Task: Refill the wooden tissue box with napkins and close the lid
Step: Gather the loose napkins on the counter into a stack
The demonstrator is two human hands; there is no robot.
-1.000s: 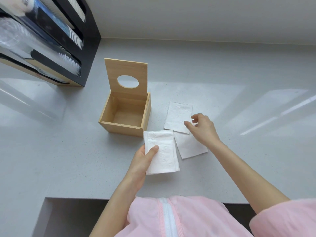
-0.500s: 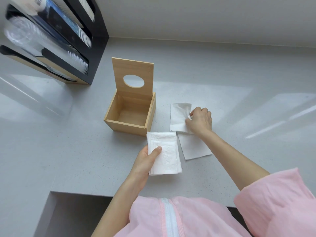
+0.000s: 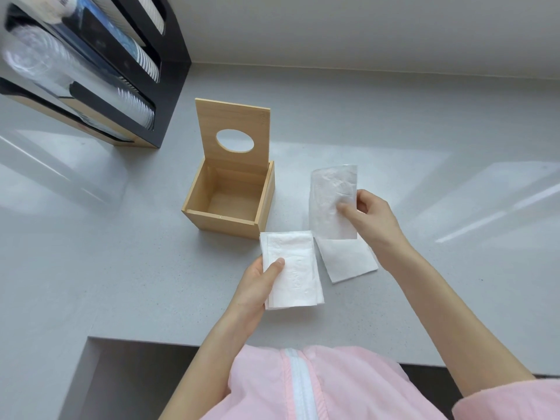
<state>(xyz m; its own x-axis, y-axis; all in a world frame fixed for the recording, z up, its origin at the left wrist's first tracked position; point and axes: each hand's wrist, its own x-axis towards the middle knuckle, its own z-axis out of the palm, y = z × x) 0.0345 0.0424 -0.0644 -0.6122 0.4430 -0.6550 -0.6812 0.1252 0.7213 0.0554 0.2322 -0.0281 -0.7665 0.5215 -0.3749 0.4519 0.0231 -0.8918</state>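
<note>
Nearest, the left hand (image 3: 254, 286) is clamped on a stack of folded napkins (image 3: 292, 269), thumb pressed across the top sheet and fingers underneath, the stack sticking out away from the palm. Just to the right of that stack, a single napkin (image 3: 348, 260) lies flat on the grey table (image 3: 121, 253), below and beside the right wrist. The right hand (image 3: 368, 215) pinches another napkin (image 3: 333, 201) between thumb and fingers at its right edge; the sheet is lifted off the table and hangs to the left of the hand, overlapping the far edge of the flat one. Beyond the left hand and left of the lifted sheet stands the wooden tissue box (image 3: 228, 207), empty, its lid (image 3: 233, 136) with an oval hole upright at the back. Farther left, a black cup dispenser (image 3: 91, 65).
</note>
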